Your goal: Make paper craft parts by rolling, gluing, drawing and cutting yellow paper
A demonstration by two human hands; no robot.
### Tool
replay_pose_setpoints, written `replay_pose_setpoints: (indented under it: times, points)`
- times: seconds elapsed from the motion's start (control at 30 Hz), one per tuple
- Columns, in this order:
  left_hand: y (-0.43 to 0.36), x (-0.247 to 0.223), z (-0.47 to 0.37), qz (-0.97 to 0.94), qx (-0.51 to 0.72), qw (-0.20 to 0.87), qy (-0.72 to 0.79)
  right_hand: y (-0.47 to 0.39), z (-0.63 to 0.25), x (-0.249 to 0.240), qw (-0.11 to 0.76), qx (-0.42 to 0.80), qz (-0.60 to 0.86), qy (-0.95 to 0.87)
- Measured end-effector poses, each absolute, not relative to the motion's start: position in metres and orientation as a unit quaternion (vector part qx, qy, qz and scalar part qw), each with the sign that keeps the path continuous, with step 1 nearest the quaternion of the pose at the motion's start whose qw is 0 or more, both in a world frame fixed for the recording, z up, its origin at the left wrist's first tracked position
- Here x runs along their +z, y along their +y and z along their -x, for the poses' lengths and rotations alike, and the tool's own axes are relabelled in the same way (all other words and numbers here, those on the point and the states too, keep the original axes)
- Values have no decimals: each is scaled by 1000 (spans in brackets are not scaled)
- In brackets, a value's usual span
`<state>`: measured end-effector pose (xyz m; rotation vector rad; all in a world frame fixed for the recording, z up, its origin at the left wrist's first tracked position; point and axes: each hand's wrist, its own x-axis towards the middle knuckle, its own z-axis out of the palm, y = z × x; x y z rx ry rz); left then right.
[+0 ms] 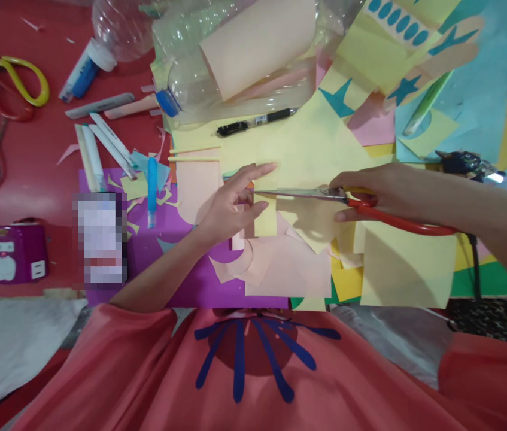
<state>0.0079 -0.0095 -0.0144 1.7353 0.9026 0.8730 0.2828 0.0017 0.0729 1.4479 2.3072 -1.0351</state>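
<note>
A: What are the fingers doing?

B: The left hand (230, 206) has its index finger and thumb apart, both tips at a narrow yellow strip (266, 222). Whether they grip it, I cannot tell. The right hand (385, 182) is closed around the red-handled scissors (359, 206), their blades pointing left, nearly together, and reaching the strip.

A: And where is the strip?

B: Near the middle of the worktop (60, 179), above loose paper. A black pen (255, 122) lies beyond it, towards the far edge.

A: What is hard to make out?

B: The left hand's other fingers are partly hidden, and the blade tips are unclear at the strip. The right hand covers part of the scissors' handles. By the near edge, left of the left hand, a phone (100, 239) has a blocked-out screen. Clear bottles (194, 90) run out of view at the far edge. In the far left corner, the spare scissors (5, 64) are cut off at the blades.
</note>
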Motion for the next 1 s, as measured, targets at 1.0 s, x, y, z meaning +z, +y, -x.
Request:
replay_pose_setpoints:
  times: [1.0]
  points:
    - [-4,-20,-6,-701,361,464,404,-9,-311,61,112,-154,-682,706]
